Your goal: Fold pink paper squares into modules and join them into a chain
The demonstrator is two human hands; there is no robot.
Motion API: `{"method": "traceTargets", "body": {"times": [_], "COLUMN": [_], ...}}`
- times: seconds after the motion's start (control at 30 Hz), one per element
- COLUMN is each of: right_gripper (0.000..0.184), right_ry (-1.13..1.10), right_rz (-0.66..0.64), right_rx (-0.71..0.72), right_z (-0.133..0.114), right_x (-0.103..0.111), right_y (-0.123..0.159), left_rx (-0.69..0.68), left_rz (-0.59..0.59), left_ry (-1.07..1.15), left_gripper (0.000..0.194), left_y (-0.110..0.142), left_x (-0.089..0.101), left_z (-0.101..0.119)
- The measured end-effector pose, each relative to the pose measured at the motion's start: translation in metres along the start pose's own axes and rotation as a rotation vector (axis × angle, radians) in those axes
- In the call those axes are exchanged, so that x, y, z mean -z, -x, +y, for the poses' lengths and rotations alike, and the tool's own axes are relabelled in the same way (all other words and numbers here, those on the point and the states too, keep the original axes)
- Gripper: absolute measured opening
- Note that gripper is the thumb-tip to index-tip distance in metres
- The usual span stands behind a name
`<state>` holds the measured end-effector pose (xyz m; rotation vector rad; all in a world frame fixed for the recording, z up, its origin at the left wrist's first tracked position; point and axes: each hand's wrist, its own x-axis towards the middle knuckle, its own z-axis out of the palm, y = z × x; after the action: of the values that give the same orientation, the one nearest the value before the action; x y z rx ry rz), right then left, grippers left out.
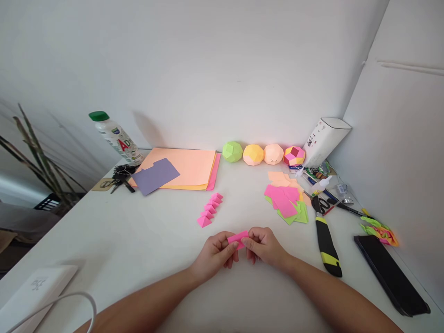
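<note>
Between my two hands is a small pink paper piece (pixel 237 238), held just above the table near its front. My left hand (pixel 217 253) pinches its left end, thumb on top. At the right end, my right hand (pixel 265 247) grips it between thumb and fingers. Beyond my left hand stands a slanting row of folded pink paper units (pixel 210 210). To the right, past my right hand, lies a loose pile of pink paper pieces (pixel 285 198) over green paper pieces (pixel 301 213), with peach paper pieces (pixel 277 176) behind.
Paper balls in green (pixel 232 151), yellow (pixel 253 154), peach and mixed colours line the wall. Large paper sheets (pixel 187 162), a purple sheet (pixel 157 176), keys (pixel 123 176) and a bottle (pixel 118 138) sit left. A utility knife (pixel 328 245), scissors (pixel 321 204) and black phone (pixel 390 273) lie right.
</note>
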<state>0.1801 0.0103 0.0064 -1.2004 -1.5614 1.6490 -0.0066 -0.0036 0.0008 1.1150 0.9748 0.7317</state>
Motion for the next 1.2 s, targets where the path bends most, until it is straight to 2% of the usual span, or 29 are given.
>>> {"method": "traceTargets", "body": {"times": [0.23, 0.53, 0.67, 0.93, 1.2], "right_gripper": [0.032, 0.032, 0.032, 0.008, 0.008], "right_ry": [0.002, 0.01, 0.025, -0.011, 0.13], "right_rz": [-0.006, -0.042, -0.051, -0.187, -0.132], "right_rx": [0.017, 0.037, 0.043, 0.029, 0.066], "right_z": [0.001, 0.002, -0.001, 0.005, 0.003], "right_x": [0.001, 0.0, -0.001, 0.004, 0.002], "right_y": [0.0, 0.0, 0.0, -0.001, 0.0], "left_rx": [0.04, 0.098, 0.088, 0.058, 0.068], "left_rz": [-0.024, -0.154, -0.152, -0.148, -0.149], "left_ry": [-0.001, -0.15, -0.169, -0.16, -0.18], "left_gripper": [0.033, 0.033, 0.036, 0.029, 0.032], "left_y": [-0.002, -0.003, -0.001, 0.0, 0.001], "left_x": [0.0, 0.005, 0.005, 0.005, 0.003], "left_z": [0.002, 0.012, 0.012, 0.007, 0.008]}}
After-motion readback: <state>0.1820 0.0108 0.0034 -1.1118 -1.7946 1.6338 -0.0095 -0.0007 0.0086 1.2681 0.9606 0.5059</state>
